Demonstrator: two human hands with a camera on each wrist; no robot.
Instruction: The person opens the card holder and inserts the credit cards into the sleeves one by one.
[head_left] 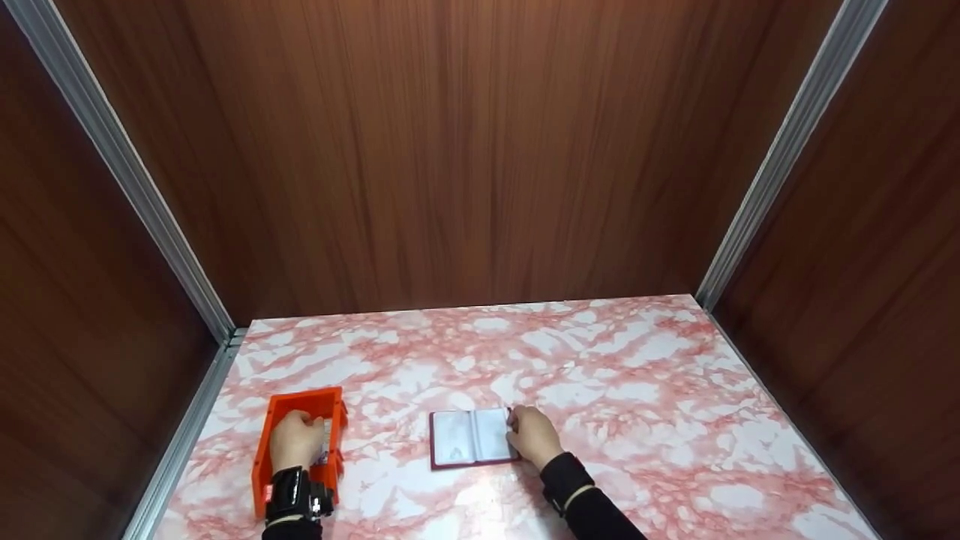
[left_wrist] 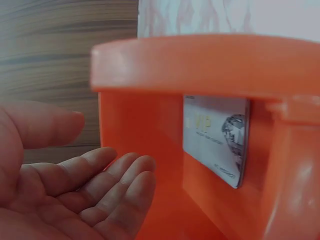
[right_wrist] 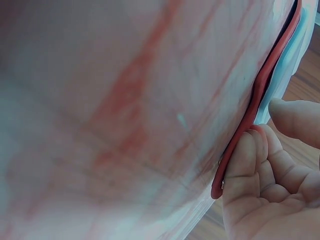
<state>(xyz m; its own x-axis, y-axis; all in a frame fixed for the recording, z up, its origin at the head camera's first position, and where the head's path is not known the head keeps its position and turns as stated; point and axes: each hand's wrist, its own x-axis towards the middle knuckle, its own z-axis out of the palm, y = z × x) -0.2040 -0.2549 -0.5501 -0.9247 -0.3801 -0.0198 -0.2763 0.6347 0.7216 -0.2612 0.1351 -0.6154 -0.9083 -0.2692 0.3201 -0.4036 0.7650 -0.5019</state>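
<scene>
So both hands are busy in different spots here. Left hand (head_left: 296,439) is down in the orange bin (head_left: 300,393), and the wrist view shows its fingers loose and its thumb well apart from them, so nothing's gripped on that side. Near those fingertips, but not touching, there's a pale card (left_wrist: 215,140) with "VIP" in yellow and a diamond-looking picture. It's inside the bin, over on the right side going by the head view (no idea if it lies flat or leans, and I can't tell if more cards hide behind it).

Right hand (head_left: 536,433) is holding the right edge of the open red-covered booklet (head_left: 454,435), fingers curled at the cover and thumb over the inside. The booklet sits on the pink marbled table (head_left: 600,375), well apart from the bin.

My read: the step in hand is getting hold of the card while the other hand keeps the booklet open. The next move calls for bringing the left thumb and fingers together on the card's edge, which could be fiddly with the bin wall so near. I'd keep the right hand steady meanwhile.
</scene>
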